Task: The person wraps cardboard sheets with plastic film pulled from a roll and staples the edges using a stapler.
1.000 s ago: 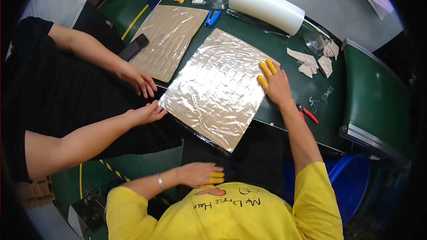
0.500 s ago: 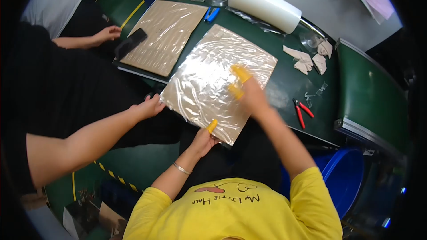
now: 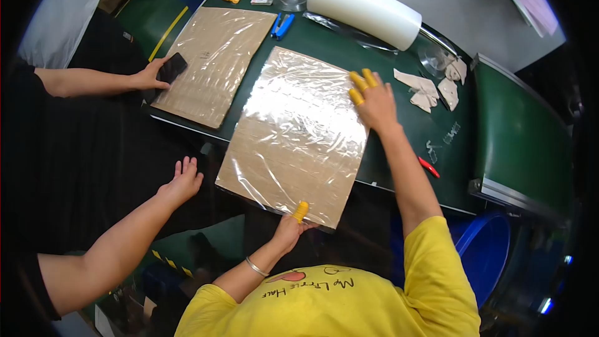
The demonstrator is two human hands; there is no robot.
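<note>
A cardboard sheet [image 3: 293,150] covered in shiny clear film lies in front of the person, its near part jutting past the table's front edge. The left hand [image 3: 289,232] is clamped on that near edge, its yellow-capped thumb on top and the other fingers going beneath. The right hand [image 3: 374,105] lies by the sheet's far right corner, palm down, fingers apart.

The table [image 3: 409,126] has a dark green top and stands against a grey wall [image 3: 465,3]; green floor [image 3: 142,31] with a yellow line shows at the left.

A second film-covered board [image 3: 212,65] lies to the left, where a co-worker's hand [image 3: 150,75] holds a phone [image 3: 172,67] at its edge. The co-worker's other hand [image 3: 181,182] is apart from everything, left of the sheet. Behind sit a blue tool [image 3: 282,26] and a large film roll [image 3: 365,11]. Pale cloth scraps [image 3: 416,87] lie right of the right hand, and its forearm partly hides a red handle [image 3: 429,167].
</note>
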